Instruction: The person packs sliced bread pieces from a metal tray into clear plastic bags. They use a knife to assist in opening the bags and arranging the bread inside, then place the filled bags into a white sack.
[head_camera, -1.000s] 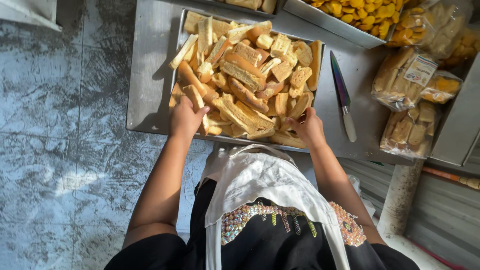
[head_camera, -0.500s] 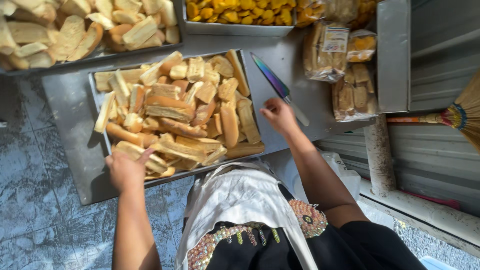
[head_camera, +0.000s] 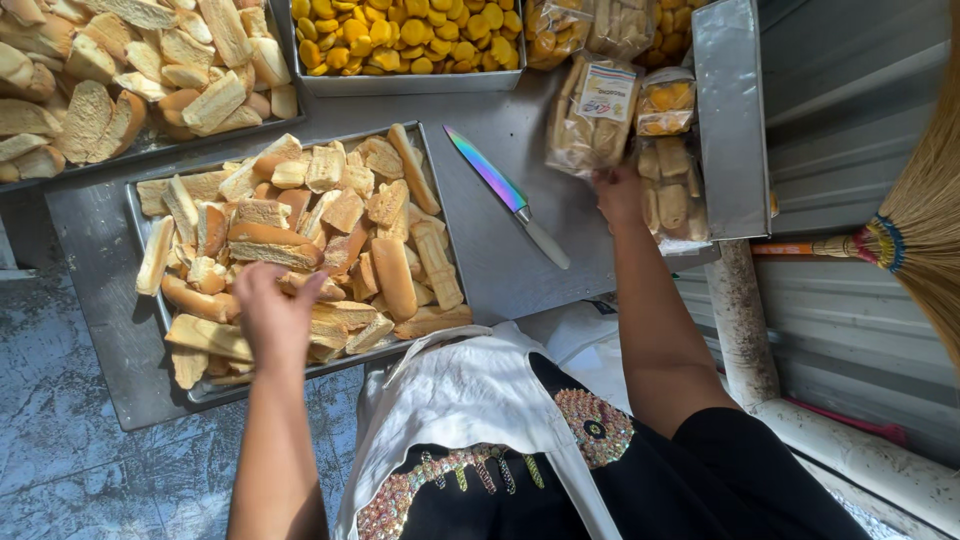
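left hand grip curled over bread in tray | right hand grip apparently pinching bag at 12 o'clock | knife between, handle toward 5 o'clock, nearer right

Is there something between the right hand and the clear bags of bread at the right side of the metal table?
Nothing visible stands in the way. The right hand is already at the clear bags of bread, its fingers touching their lower edge. The knife lies apart, to the left of that hand on the metal table.
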